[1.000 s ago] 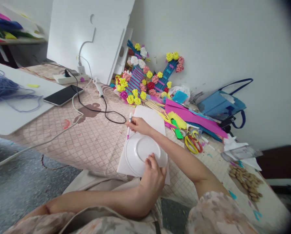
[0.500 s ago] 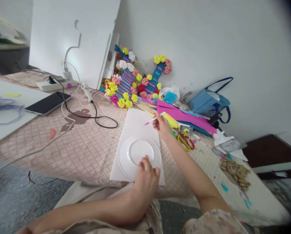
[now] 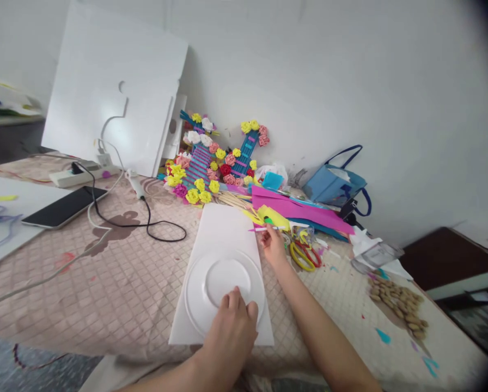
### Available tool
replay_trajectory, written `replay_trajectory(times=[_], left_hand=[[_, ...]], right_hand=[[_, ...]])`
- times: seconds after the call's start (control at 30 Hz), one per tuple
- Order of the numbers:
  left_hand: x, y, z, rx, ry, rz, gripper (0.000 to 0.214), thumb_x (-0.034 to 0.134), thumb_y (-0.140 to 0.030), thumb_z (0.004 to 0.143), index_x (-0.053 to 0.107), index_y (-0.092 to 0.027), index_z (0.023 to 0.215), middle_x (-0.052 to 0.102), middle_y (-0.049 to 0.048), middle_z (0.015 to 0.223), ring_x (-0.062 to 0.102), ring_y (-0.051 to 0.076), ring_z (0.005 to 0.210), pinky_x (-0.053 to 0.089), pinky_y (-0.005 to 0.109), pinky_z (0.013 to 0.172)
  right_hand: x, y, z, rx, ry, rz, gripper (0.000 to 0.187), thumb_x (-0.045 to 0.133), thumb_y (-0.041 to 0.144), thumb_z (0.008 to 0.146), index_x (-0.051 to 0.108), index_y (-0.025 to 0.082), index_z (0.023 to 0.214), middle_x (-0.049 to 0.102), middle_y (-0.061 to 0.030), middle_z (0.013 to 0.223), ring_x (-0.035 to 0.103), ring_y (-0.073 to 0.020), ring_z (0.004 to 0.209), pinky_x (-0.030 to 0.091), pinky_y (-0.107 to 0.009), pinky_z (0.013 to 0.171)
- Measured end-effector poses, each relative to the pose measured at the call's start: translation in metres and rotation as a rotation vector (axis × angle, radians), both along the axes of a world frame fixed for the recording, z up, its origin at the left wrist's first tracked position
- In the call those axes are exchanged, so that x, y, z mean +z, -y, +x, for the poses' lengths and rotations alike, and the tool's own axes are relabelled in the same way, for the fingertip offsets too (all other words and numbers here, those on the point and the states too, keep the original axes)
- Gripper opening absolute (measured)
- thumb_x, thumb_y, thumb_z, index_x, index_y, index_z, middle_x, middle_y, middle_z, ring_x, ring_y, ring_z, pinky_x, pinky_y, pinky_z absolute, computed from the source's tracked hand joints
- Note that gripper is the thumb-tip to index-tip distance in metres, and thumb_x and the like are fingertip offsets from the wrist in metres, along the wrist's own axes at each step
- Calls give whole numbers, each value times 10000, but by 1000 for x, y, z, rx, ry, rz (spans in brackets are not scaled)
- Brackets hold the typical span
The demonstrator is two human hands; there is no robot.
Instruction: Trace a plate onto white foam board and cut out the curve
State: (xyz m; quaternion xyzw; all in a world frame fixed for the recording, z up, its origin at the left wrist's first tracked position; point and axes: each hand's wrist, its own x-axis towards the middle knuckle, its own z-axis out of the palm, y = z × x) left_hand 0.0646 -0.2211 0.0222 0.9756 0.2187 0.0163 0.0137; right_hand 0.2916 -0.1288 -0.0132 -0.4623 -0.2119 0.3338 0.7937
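Note:
A white plate lies upside down on a white rectangular sheet or board, its raised foot ring facing up. Fingers bent, my left hand presses on the plate at the near right part of that ring. My right hand pinches a white pen with a pink tip, beside the sheet's far right edge. The pen lies almost level, tip pointing left, apart from the plate. Just right of that hand are scissors with yellow handles and red handles.
Flower-covered craft pieces lean on the wall. Behind my right hand lie magenta sheets and thin sticks. Peanuts and a clear cup are at right. On the left are a tablet and a black cable.
The view has tilted upward, so the table sits lower in it. My right hand has shifted the pen slightly right, toward the sheet's edge. My left hand stays on the plate.

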Motion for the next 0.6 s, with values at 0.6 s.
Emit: replay_trajectory(times=[0.6], left_hand=[[-11,-56,10,-169,-100,-51,99,562,-126,863,595,-142,955,671,86,695,648,241,652,394,238,417]], right_hand=[[-13,-3,-12,69,68,-29,338,806,424,589,624,187,746,556,51,553,474,-87,465,368,-207,418]])
